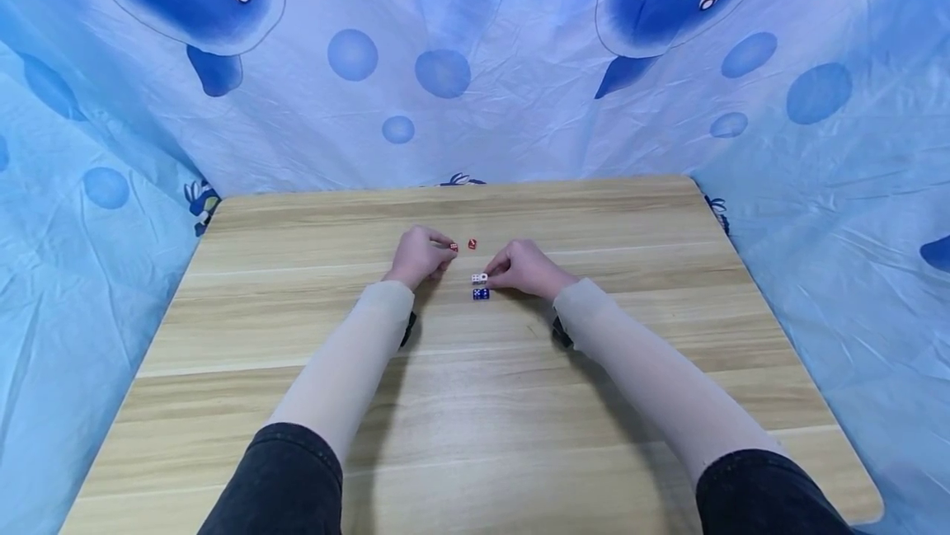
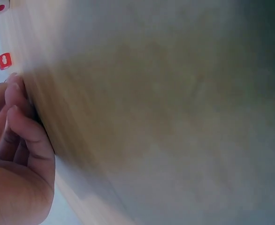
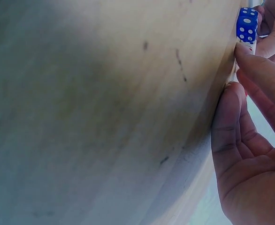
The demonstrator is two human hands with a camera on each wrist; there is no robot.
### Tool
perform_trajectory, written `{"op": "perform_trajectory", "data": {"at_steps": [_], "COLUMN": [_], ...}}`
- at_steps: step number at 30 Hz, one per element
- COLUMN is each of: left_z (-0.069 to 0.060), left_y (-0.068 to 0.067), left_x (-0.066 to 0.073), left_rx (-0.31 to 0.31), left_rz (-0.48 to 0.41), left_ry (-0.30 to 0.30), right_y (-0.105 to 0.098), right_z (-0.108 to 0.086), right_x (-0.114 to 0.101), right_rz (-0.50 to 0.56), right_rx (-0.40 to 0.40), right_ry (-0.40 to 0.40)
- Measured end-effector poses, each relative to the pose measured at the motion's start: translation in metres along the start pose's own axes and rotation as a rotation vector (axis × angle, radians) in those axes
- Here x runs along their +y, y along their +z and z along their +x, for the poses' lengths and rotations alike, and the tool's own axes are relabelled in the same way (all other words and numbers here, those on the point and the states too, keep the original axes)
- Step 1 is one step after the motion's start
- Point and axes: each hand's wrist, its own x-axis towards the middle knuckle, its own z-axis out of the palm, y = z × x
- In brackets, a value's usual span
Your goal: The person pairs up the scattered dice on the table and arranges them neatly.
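My left hand (image 1: 420, 255) pinches a red die (image 1: 453, 247) between thumb and forefinger, low over the wooden table. Just right of it lies a second red die (image 1: 472, 244), apart from the fingers. Two white dice (image 1: 477, 279) sit side by side nearer to me, and my right hand (image 1: 525, 267) has its thumb and forefinger at the right-hand one, pinching it. In front of them is a pair of blue dice (image 1: 481, 293), also seen in the right wrist view beyond the fingertips. The left wrist view hides the pinched red die behind the fingers.
The wood-grain table (image 1: 475, 436) has rounded corners and a back edge against a blue curtain (image 1: 512, 131) printed with whales and bubbles. The curtain also hangs along both sides. Dark bands (image 1: 562, 333) sit at the wrists.
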Motion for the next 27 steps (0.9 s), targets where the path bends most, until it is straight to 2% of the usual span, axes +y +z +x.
{"op": "perform_trajectory", "data": {"at_steps": [4,13,19,27], "left_z": [-0.004,-0.014,-0.018,-0.021], "left_y": [0.002,0.015,0.021,0.02], "left_x": [0.001,0.007,0.012,0.014], "left_rx": [-0.01,-0.091,-0.08,-0.082], "left_rz": [0.021,0.08,0.143,0.16], "left_ry": [0.035,0.083,0.088,0.119], "right_y": [0.0,0.0,0.001,0.0], "right_z": [0.0,0.001,0.001,0.002], "right_x": [0.0,0.001,0.002,0.002], "right_rz": [-0.004,-0.023,-0.032,-0.032], "right_rx": [0.001,0.002,0.003,0.0], "right_ry": [0.001,-0.013,-0.014,-0.025]}}
